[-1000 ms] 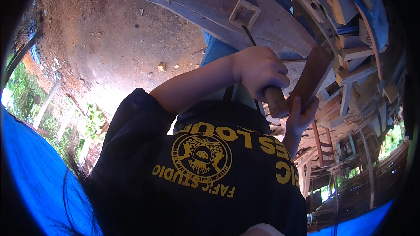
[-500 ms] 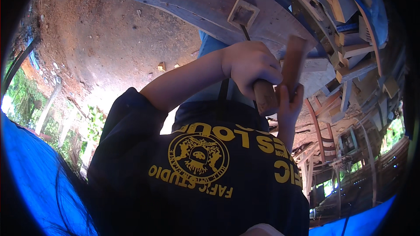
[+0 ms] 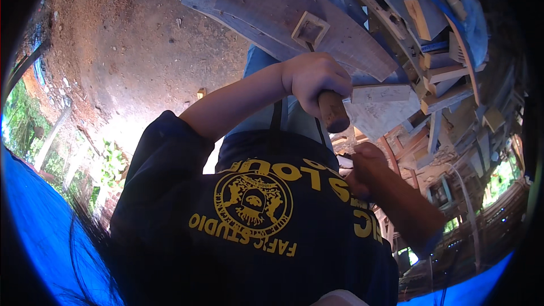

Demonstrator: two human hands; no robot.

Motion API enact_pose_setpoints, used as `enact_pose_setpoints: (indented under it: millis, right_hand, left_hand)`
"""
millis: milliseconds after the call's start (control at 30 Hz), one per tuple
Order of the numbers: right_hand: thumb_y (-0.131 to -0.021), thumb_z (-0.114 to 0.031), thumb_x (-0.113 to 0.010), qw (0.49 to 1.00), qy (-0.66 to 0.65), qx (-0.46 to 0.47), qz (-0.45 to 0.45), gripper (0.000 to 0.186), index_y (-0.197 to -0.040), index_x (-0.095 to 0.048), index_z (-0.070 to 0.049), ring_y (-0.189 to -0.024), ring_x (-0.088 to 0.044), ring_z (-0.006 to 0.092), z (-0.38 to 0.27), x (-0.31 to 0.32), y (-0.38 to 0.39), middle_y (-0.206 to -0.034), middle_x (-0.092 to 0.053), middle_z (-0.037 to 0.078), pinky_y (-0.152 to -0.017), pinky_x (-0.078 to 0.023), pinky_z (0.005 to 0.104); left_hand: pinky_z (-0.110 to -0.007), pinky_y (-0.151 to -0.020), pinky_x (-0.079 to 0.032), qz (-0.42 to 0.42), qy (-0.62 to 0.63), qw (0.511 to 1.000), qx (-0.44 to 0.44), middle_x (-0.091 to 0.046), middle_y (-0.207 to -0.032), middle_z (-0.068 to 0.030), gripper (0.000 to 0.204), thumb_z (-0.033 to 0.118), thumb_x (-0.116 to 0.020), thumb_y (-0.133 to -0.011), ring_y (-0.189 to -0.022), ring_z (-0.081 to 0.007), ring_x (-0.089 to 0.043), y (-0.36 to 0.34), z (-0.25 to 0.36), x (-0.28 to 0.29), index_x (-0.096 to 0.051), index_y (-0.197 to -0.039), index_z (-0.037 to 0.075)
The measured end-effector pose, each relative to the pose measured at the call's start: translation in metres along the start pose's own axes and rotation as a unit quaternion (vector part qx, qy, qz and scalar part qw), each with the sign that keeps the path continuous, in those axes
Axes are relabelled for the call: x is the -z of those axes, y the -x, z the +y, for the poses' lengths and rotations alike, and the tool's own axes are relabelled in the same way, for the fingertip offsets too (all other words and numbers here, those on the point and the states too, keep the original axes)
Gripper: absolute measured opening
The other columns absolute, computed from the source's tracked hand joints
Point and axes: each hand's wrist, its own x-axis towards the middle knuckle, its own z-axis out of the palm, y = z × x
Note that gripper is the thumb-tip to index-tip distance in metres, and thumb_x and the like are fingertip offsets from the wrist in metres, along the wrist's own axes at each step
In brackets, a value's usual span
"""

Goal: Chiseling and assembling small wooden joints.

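Note:
My left hand (image 3: 320,79) is closed around a thick round piece of brown wood (image 3: 333,116), like a handle. Its blunt end points down toward my waist, and its other end is hidden behind my fingers. Lower and to the right, in front of my shirt (image 3: 255,238), my right hand (image 3: 368,169) is curled. What it holds, if anything, I cannot make out. The two hands are apart. Beyond the left hand, a small hollow square of pale wood (image 3: 323,24) rests on a broad board (image 3: 255,0).
A pale block (image 3: 381,93) lies right of my left hand. Wood offcuts (image 3: 447,73) are heaped at the right. Bare earth (image 3: 130,39) with chips spreads at the left. Blue sheeting (image 3: 39,226) shows at the lower left. Dark straps (image 3: 276,116) hang by my legs.
My right hand has dropped away from my left hand toward my chest. The flat brown wooden piece it held up is no longer visible. My left hand has shifted slightly left, still gripping the round wood.

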Motion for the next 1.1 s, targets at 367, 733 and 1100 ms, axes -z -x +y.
enact_pose_setpoints:
  millis: [367,733,1100]
  right_hand:
    - [-0.077,-0.018,-0.071,0.662,0.167,0.712,0.159,0.037,-0.106,-0.057,0.001,-0.066,-0.063,0.0374,0.022,0.011,-0.064,-0.086,-0.063,0.022,-0.060,-0.051,0.0395]
    - [-0.081,-0.016,-0.067,0.664,0.191,0.647,0.322,0.030,-0.102,-0.050,-0.001,-0.071,-0.066,0.0360,0.043,-0.043,-0.010,-0.077,-0.062,0.018,-0.061,-0.050,0.0375]
    - [-0.083,-0.022,-0.068,0.613,0.131,0.683,0.375,0.032,-0.100,-0.054,0.001,-0.065,-0.063,0.0336,0.041,-0.037,-0.017,-0.081,-0.063,0.021,-0.059,-0.050,0.0392]
  left_hand:
    - [-0.038,-0.053,-0.043,-0.022,-0.056,0.998,0.021,-0.054,-0.065,-0.0080,0.030,0.028,-0.076,-0.058,-0.061,-0.0308,-0.057,0.001,0.010,-0.008,-0.056,-0.067,0.007]
    - [-0.041,-0.059,-0.046,-0.018,-0.014,0.999,0.025,-0.060,-0.069,-0.0120,0.028,0.024,-0.075,-0.056,-0.067,-0.0343,-0.060,0.007,0.013,-0.007,-0.059,-0.070,0.007]
    - [-0.039,-0.060,-0.048,-0.006,-0.018,1.000,0.001,-0.062,-0.073,-0.0118,0.030,0.025,-0.077,-0.058,-0.070,-0.0335,-0.062,0.008,0.000,-0.006,-0.059,-0.072,0.006]
